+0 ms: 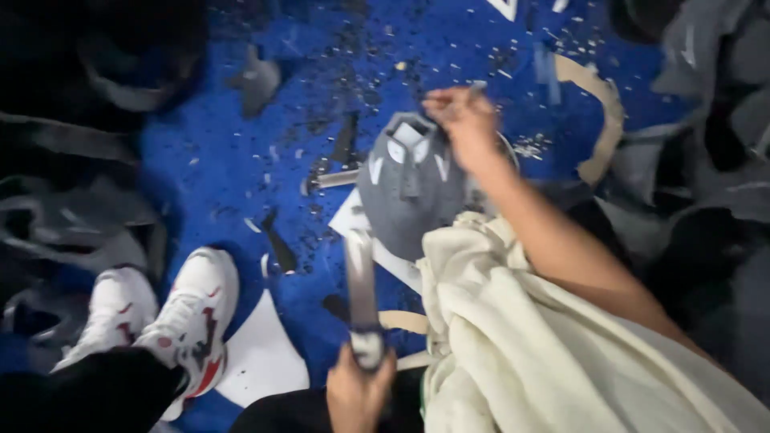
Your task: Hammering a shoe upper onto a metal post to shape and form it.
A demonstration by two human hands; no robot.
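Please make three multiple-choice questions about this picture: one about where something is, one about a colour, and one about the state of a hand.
1. Where are the white shoes?
A. lower left
B. upper right
C. on the grey piece

2. What colour is the floor?
A. green
B. blue
C. red

3. What is the left hand doing?
A. lying open and flat
B. closed on a knife handle
C. touching the shoes

Answers:
1. A, the shoes are at the lower left, on the floor.
2. B, the floor is blue under scattered scraps.
3. B, the left hand grips the knife, blade pointing to the grey shaped piece; the right hand is at that piece's top edge.
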